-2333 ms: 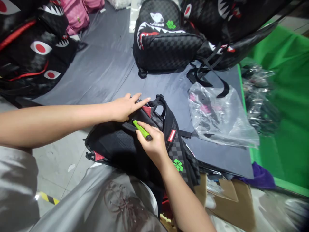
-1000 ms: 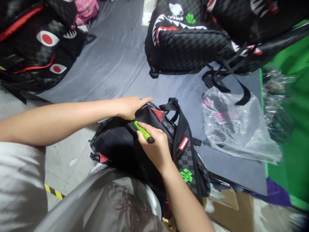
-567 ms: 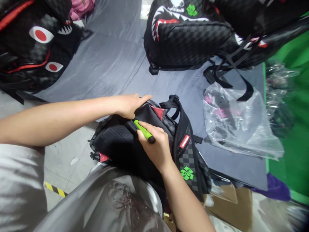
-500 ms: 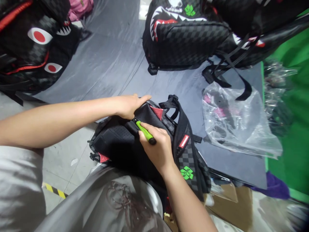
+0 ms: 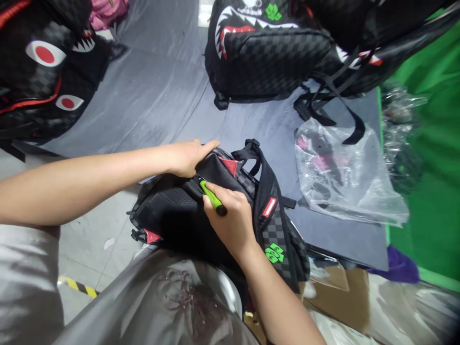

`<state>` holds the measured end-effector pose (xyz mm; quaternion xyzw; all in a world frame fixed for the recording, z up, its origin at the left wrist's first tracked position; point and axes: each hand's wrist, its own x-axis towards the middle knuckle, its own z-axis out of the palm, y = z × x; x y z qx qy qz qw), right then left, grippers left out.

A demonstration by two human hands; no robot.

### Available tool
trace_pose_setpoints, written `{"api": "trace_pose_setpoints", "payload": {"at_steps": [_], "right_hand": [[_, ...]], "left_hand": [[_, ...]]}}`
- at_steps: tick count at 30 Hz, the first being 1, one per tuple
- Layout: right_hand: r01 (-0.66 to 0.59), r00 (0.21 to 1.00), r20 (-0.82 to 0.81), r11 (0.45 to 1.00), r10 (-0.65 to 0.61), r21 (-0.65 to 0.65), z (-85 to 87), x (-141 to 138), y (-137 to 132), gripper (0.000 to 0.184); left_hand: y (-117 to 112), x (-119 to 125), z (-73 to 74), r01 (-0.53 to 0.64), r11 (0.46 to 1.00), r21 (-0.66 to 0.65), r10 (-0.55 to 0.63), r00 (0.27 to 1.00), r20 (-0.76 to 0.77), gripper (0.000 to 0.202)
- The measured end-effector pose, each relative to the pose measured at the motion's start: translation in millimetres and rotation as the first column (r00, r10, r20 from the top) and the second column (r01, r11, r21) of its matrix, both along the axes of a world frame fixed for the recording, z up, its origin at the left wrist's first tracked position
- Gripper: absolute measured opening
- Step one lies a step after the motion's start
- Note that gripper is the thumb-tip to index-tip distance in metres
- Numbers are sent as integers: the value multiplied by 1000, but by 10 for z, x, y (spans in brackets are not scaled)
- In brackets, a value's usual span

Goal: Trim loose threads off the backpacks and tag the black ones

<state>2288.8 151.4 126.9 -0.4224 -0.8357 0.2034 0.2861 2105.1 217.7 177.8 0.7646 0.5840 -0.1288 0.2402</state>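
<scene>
A black checkered backpack (image 5: 172, 215) lies back side up at the near edge of the table, over my lap. My left hand (image 5: 189, 155) grips its top edge, fingers curled over the fabric next to a red triangle patch. My right hand (image 5: 230, 218) is closed round a green tool with a black end (image 5: 212, 199). The tool's tip touches the backpack's back panel just below my left hand. The backpack's carry handle (image 5: 249, 151) and shoulder strap with a red label (image 5: 269, 207) lie to the right of my hands.
Shark-mouth backpacks are piled at the far centre (image 5: 266, 52) and far left (image 5: 43, 72). A clear plastic bag (image 5: 341, 177) with dark and pink parts lies at the right on the grey table sheet (image 5: 158, 100). Green cloth (image 5: 434, 158) hangs at the right edge. Cardboard (image 5: 345, 297) sits below.
My left hand went from fingers laid out on the backpack to gripping its top edge. The green tool's tip has stayed at about the same spot; the view shifts a little.
</scene>
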Motion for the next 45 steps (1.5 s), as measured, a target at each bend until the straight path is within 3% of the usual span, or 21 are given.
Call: {"api": "trace_pose_setpoints", "payload": {"at_steps": [10, 26, 35, 40, 45], "right_hand": [[-47, 992, -120, 996, 37, -77, -10, -7, 25, 29], [22, 992, -123, 997, -31, -71, -9, -34, 5, 27], [-45, 977, -214, 974, -4, -223, -37, -63, 66, 25], [50, 992, -112, 996, -58, -68, 8, -50, 6, 25], [54, 992, -111, 994, -65, -96, 32, -33, -32, 25]], "left_hand": [[-3, -3, -3, -8, 1000, -1, 8, 1000, 6, 104], [-16, -4, -3, 0, 1000, 11, 0, 1000, 22, 100], [-12, -9, -10, 1, 1000, 26, -1, 1000, 0, 100], [-15, -7, -17, 5, 1000, 30, -5, 1000, 11, 100], [-28, -6, -10, 3, 1000, 30, -3, 1000, 3, 100]]}}
